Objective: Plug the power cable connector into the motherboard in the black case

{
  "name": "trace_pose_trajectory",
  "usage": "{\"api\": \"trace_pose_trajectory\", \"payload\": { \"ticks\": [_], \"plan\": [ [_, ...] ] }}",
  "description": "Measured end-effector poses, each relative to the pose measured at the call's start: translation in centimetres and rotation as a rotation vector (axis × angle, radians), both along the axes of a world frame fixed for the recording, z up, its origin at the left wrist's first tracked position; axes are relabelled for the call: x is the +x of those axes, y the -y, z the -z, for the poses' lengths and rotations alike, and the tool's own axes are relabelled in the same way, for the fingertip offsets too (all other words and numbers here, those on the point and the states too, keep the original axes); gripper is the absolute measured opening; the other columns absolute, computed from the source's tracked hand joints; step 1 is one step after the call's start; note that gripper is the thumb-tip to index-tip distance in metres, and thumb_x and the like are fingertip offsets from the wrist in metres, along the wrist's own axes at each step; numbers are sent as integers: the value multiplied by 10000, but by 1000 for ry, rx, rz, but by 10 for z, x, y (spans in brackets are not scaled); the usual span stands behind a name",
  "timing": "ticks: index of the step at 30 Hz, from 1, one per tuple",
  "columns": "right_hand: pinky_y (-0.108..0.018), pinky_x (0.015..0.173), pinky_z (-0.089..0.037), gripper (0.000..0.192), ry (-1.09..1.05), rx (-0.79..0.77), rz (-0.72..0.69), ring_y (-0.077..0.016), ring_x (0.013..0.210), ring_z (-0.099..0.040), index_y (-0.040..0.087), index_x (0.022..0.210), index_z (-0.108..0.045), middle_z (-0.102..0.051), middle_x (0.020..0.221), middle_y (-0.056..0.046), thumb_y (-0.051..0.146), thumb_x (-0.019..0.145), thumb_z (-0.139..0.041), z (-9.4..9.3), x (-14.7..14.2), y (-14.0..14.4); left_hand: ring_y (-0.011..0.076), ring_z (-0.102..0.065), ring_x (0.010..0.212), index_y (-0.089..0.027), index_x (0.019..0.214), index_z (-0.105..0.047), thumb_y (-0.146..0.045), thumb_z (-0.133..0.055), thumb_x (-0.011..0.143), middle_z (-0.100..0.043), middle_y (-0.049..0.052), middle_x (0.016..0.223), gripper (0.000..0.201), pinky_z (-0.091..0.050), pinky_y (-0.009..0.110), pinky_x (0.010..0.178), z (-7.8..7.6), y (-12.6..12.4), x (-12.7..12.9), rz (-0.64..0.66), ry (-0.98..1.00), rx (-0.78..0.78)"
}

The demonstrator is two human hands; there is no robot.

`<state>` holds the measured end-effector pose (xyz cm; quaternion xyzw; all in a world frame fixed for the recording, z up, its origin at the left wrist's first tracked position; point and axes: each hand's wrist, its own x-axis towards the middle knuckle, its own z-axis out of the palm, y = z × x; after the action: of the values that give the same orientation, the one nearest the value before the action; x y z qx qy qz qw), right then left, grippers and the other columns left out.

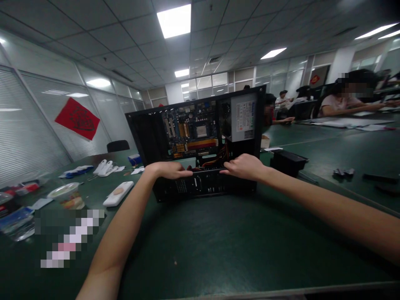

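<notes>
A black computer case (240, 156) with its side uncovered is tilted up on the green table. Inside it show a motherboard (190, 129), a silver power supply (245, 116) with a white label, and some coloured cables (215, 160). My left hand (167, 170) is closed over the left part of an inner edge near the bottom of the case, thumb pointing inward. At the right part of the same edge, my right hand (242, 166) is also closed, with its fingers curled inside. Both hands' fingertips are partly hidden behind the edge.
On the left of the green table (218, 250) are a white power bank (118, 194), a clear food container (67, 193) and a bottle (18, 221). A black box-shaped part (287, 161) lies at right, with small dark pieces (343, 172) beyond. People sit farther back.
</notes>
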<state>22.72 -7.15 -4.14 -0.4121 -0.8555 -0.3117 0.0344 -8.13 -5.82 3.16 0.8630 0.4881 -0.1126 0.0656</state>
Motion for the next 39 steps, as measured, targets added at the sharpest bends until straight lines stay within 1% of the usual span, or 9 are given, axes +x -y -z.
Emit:
{"api": "trace_pose_trajectory", "payload": {
  "ticks": [3, 5, 8, 12, 16, 20, 25, 31, 39],
  "plan": [
    [-277, 562, -288, 519, -37, 9, 10, -253, 719, -743, 134, 958, -715, -770, 766, -129, 495, 1085, -363, 4, 1, 0, 205, -672, 991, -134, 1321, -652, -604, -266, 1031, -741, 99, 1162, 674, -482, 263, 878, 0, -9, -7, 41, 242, 21],
    [-285, 563, -282, 534, -65, 25, 14, -249, 731, -741, 137, 943, -711, -774, 803, -128, 499, 1088, -345, 8, 1, 0, 206, -668, 1020, -137, 1371, -612, -557, -333, 1023, -731, 102, 1203, 612, -482, 261, 888, 2, -16, -9, 64, 286, 56],
    [-294, 565, -272, 546, -92, 41, 17, -246, 735, -737, 139, 936, -703, -774, 834, -129, 505, 1089, -327, 13, 2, 1, 210, -655, 1094, -166, 1339, -651, -440, -473, 972, -707, 94, 1291, 491, -472, 245, 910, 9, -26, -9, 106, 213, 74],
    [-291, 570, -258, 549, -108, 31, 36, -244, 744, -731, 136, 961, -698, -775, 848, -133, 515, 1086, -322, 14, 2, 1, 211, -653, 1136, -214, 1342, -675, -391, -488, 960, -703, 69, 1325, 460, -472, 232, 904, 16, -33, -10, 99, 161, 33],
    [-288, 574, -257, 536, -112, 29, 39, -241, 743, -728, 144, 980, -695, -777, 858, -121, 515, 1086, -323, 13, 1, 1, 225, -669, 1093, -199, 1362, -672, -385, -537, 925, -714, 91, 1300, 494, -486, 245, 866, 18, -36, -13, 83, 197, 22],
    [-304, 563, -244, 542, -116, 50, 27, -245, 735, -733, 144, 961, -697, -772, 837, -119, 516, 1085, -323, 15, 1, 0, 228, -678, 1027, -207, 1318, -709, -361, -600, 876, -741, 88, 1215, 480, -491, 253, 808, 20, -40, -15, 88, 204, 32],
    [-305, 565, -255, 539, -123, 67, 0, -241, 720, -731, 144, 950, -700, -770, 825, -119, 508, 1085, -326, 17, 2, -2, 230, -680, 1006, -180, 1308, -718, -367, -585, 887, -749, 95, 1201, 479, -493, 268, 819, 24, -43, -12, 94, 232, 7],
    [-311, 567, -266, 516, -130, 58, 5, -222, 731, -729, 140, 974, -702, -774, 859, -124, 496, 1082, -344, 18, 2, -3, 227, -687, 1037, -197, 1305, -723, -385, -598, 886, -747, 79, 1231, 476, -500, 266, 852, 28, -45, -11, 57, 275, -38],
    [-308, 569, -264, 528, -129, 48, 22, -247, 737, -730, 147, 996, -706, -775, 864, -116, 513, 1081, -335, 17, 1, -2, 229, -677, 1104, -183, 1275, -729, -363, -592, 895, -743, 71, 1254, 442, -485, 262, 913, 37, -56, -14, 61, 312, -73]
  ]
}}
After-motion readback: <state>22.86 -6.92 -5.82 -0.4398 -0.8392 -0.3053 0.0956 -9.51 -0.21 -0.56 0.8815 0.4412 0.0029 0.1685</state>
